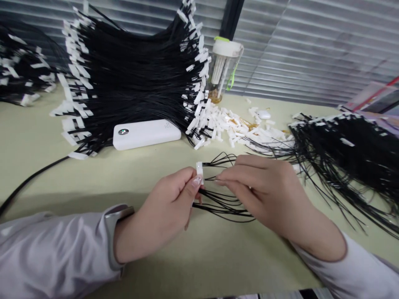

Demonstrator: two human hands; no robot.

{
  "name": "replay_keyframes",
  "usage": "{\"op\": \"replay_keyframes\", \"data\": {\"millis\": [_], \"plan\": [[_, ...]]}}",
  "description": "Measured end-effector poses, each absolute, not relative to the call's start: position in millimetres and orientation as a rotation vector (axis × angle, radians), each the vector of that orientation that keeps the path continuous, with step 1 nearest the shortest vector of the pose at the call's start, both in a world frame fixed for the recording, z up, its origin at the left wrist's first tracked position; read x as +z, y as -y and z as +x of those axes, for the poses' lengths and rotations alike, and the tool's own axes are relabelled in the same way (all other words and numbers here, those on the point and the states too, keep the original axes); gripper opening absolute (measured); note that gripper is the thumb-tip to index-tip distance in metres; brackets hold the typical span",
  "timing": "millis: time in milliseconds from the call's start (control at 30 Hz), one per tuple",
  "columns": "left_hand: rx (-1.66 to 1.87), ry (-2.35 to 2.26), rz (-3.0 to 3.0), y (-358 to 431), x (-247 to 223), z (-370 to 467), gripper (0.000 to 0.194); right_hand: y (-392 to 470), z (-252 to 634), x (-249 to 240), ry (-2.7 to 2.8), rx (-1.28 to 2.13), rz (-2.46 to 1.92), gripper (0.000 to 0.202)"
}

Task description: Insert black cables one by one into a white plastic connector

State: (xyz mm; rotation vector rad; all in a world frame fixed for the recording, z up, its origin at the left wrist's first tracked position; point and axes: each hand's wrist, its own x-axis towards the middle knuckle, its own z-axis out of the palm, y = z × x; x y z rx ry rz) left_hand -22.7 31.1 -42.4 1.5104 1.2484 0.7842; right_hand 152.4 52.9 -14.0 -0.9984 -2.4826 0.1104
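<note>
Between thumb and fingers, my left hand [170, 205] pinches a small white plastic connector [200, 169]. Several thin black wires [222, 198] run rightward from it and from beneath my left fingers. My right hand [264, 187] is closed, thumb and forefinger pinching one thin black wire [209, 179] a short way right of the connector. Whether the tip of that wire sits inside the connector is too small to tell. The other wires pass below and behind my right hand, where their far ends are hidden.
A large stack of black cables [134, 70] with white ends stands at the back, a white power bank [146, 134] before it. Loose white connectors [227, 124] lie in a pile near a clear bottle [222, 68]. More black wires [355, 153] spread at right, another bundle [25, 66] at far left.
</note>
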Motion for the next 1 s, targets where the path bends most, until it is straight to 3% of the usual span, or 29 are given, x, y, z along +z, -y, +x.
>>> {"op": "replay_keyframes", "data": {"millis": [833, 1000], "plan": [[0.744, -1.204, 1.37, -32, -43, -23, 0.03, -49, 137, -31, 2.494, -0.066, -1.034, 0.016], [0.865, -1.196, 1.282, -35, -46, -23, 0.027, -60, 150, -13, 2.357, -0.011, -1.108, 0.011]]}}
